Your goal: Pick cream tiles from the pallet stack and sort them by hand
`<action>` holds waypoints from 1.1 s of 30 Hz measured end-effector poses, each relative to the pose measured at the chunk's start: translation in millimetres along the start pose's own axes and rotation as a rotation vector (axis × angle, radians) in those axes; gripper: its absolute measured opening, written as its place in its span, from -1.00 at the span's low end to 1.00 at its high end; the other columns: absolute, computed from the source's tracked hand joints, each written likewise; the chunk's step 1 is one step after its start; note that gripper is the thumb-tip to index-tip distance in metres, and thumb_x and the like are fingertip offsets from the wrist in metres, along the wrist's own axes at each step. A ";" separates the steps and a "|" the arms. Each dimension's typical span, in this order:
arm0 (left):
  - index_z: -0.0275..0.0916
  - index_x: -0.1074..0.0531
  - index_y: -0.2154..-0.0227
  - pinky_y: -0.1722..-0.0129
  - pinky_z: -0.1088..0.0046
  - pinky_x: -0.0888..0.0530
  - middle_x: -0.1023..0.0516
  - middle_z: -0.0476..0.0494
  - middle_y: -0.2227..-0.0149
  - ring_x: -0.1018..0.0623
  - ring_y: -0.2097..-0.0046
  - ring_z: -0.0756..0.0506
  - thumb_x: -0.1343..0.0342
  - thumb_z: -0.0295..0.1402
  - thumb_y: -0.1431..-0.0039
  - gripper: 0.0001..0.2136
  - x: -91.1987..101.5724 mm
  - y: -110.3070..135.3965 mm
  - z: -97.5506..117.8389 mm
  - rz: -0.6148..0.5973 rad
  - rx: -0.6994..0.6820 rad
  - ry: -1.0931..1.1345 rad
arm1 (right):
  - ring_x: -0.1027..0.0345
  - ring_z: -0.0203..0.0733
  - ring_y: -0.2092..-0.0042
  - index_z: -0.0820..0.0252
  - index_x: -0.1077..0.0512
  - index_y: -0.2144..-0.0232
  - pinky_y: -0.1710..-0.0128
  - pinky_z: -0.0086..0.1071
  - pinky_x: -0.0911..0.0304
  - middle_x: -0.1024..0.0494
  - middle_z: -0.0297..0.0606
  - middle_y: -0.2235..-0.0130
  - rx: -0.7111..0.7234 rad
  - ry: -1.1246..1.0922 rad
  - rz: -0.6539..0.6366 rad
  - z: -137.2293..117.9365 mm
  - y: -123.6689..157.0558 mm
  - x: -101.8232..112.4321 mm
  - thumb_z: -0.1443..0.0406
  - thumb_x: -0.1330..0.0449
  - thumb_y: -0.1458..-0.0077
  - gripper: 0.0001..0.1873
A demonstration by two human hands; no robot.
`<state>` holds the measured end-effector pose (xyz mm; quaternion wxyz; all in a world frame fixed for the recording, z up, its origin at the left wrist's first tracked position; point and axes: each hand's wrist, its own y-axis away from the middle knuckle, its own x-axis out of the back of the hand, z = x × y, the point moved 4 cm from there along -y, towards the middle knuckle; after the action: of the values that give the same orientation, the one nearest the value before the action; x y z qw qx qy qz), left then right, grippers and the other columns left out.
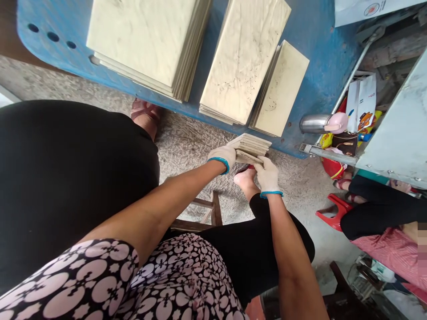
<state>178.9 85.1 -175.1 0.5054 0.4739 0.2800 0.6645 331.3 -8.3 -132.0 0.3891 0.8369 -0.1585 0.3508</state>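
White-gloved, the left hand (223, 158) grips a small stack of boards (254, 144), its fingertips hidden from me; I see the right hand (267, 175) pinching the stack's near right end.

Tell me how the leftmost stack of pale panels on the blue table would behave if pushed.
The stack is probably heavy: many layers show along its side. Its panels look stiff, with straight edges. Upper ones might slide, as edges sit unevenly and no binding shows.
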 end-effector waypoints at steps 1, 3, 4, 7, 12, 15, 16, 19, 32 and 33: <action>-0.40 -0.41 -0.13 -0.06 0.15 -0.44 -0.49 -0.50 -0.08 -0.50 -0.12 -0.33 0.07 -0.22 -0.33 -0.55 2.4 1.3 0.4 0.010 0.002 -0.011 | -0.41 -0.01 -0.02 0.14 -0.50 0.16 -0.14 -0.16 -0.24 -0.60 -0.18 0.08 -0.003 0.005 0.002 -1.3 -0.2 -0.6 0.24 -0.11 0.03 -0.65; -0.41 -0.44 -0.09 -0.04 0.18 -0.46 -0.51 -0.50 -0.05 -0.52 -0.10 -0.32 0.06 -0.23 -0.32 -0.56 5.6 3.1 0.5 0.018 -0.006 -0.008 | -0.41 -0.01 0.00 0.13 -0.50 0.19 -0.12 -0.17 -0.26 -0.61 -0.18 0.12 -0.010 0.012 0.011 -3.6 -0.6 -2.4 0.25 -0.11 0.04 -0.67; -0.41 -0.45 -0.08 -0.04 0.19 -0.46 -0.52 -0.49 -0.03 -0.52 -0.09 -0.31 0.07 -0.24 -0.32 -0.58 6.1 3.7 0.3 0.015 -0.018 -0.003 | -0.42 -0.01 0.02 0.13 -0.49 0.21 -0.11 -0.17 -0.27 -0.61 -0.18 0.15 -0.016 0.012 0.023 -4.5 -0.6 -3.5 0.25 -0.11 0.05 -0.68; -0.40 -0.46 -0.06 -0.03 0.19 -0.47 -0.55 -0.47 -0.01 -0.54 -0.07 -0.30 0.08 -0.28 -0.31 -0.60 5.8 6.2 -1.6 0.024 -0.053 0.011 | -0.43 -0.02 0.04 0.14 -0.49 0.24 -0.09 -0.16 -0.29 -0.61 -0.17 0.18 -0.033 -0.011 0.078 -6.7 0.5 -6.7 0.26 -0.12 0.07 -0.70; -0.34 -0.43 -0.08 -0.05 0.26 -0.43 -0.55 -0.40 -0.02 -0.53 -0.07 -0.27 0.00 -0.23 -0.25 -0.59 2.4 14.8 -5.4 0.087 -0.052 0.069 | -0.48 -0.05 0.09 0.21 -0.47 0.27 -0.01 -0.21 -0.36 -0.62 -0.10 0.18 -0.056 -0.167 0.118 -7.4 -1.5 -9.6 0.27 -0.14 0.09 -0.72; -0.32 -0.41 -0.09 -0.02 0.28 -0.45 -0.55 -0.40 -0.02 -0.54 -0.05 -0.27 0.00 -0.19 -0.24 -0.56 1.0 16.2 -6.9 0.102 -0.037 0.092 | -0.51 -0.09 0.11 0.26 -0.46 0.20 0.06 -0.27 -0.40 -0.63 -0.09 0.16 -0.009 -0.324 0.050 -7.8 -7.7 -9.6 0.27 -0.13 0.07 -0.66; -0.32 -0.42 -0.09 -0.01 0.28 -0.46 -0.55 -0.40 -0.01 -0.54 -0.04 -0.27 0.01 -0.19 -0.23 -0.56 1.7 15.2 -7.3 0.104 -0.038 0.099 | -0.52 -0.10 0.10 0.26 -0.46 0.18 0.06 -0.27 -0.40 -0.63 -0.09 0.14 0.001 -0.343 0.038 -7.8 -9.7 -8.3 0.27 -0.13 0.07 -0.65; -0.30 -0.45 -0.06 0.03 0.29 -0.49 -0.57 -0.39 0.03 -0.57 -0.01 -0.27 0.01 -0.18 -0.22 -0.56 9.6 9.5 -8.3 0.104 -0.046 0.117 | -0.52 -0.10 0.11 0.24 -0.48 0.20 0.05 -0.27 -0.40 -0.63 -0.13 0.16 0.013 -0.297 -0.014 -9.5 -14.1 -1.1 0.26 -0.16 0.07 -0.67; -0.22 -0.33 -0.17 -0.02 0.29 -0.46 -0.49 -0.26 -0.07 -0.52 -0.05 -0.25 0.00 -0.19 -0.24 -0.53 85.1 74.3 63.0 0.270 -0.345 0.044 | -0.39 -0.06 -0.04 0.23 -0.36 -0.09 -0.03 -0.17 -0.35 -0.53 -0.14 0.06 0.115 -0.210 0.314 -18.7 -69.6 45.8 0.03 -0.07 -0.11 -0.42; -0.21 -0.19 -0.26 -0.05 0.30 -0.44 -0.43 -0.26 -0.15 -0.49 -0.09 -0.24 0.00 -0.19 -0.23 -0.45 83.6 73.0 64.9 0.320 -0.365 0.079 | -0.39 -0.07 -0.03 0.22 -0.38 -0.07 -0.01 -0.18 -0.35 -0.53 -0.15 0.07 0.128 -0.202 0.320 -20.9 -74.6 45.3 0.04 -0.07 -0.11 -0.44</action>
<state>205.1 132.2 -58.4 0.4597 0.3866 0.0964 0.7937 393.6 56.2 -130.7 0.2565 0.8550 -0.3051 0.3318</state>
